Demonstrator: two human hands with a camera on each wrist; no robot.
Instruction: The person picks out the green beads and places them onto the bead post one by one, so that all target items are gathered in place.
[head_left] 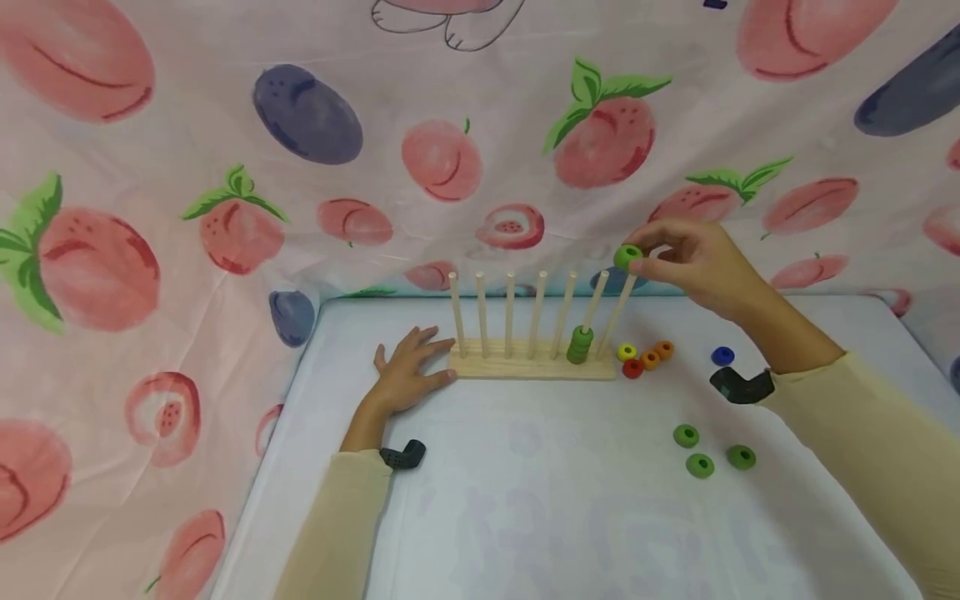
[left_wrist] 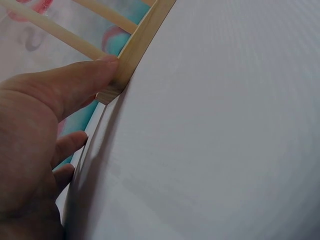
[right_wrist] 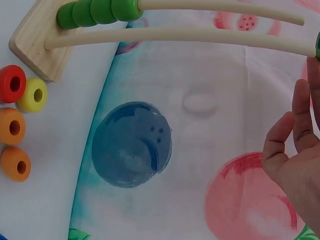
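Observation:
A wooden peg rack [head_left: 540, 367] stands on the table, with a row of upright pegs. On its second peg from the right sits a stack of several green beads [head_left: 579, 345]. My right hand [head_left: 701, 265] pinches a green bead [head_left: 627, 257] between thumb and fingers, at the top of the rightmost peg [head_left: 617, 318]. In the right wrist view that bead is mostly cut off at the edge. My left hand [head_left: 405, 373] has its fingers spread at the rack's left end, its thumb [left_wrist: 95, 80] touching the base's corner.
Right of the rack lie a yellow bead [head_left: 626, 352], a red bead [head_left: 633, 368] and two orange beads [head_left: 650, 360]. A blue bead [head_left: 723, 356] is farther right. Three green beads [head_left: 701, 465] lie nearer the front. A fruit-print cloth [head_left: 435, 100] hangs behind the table.

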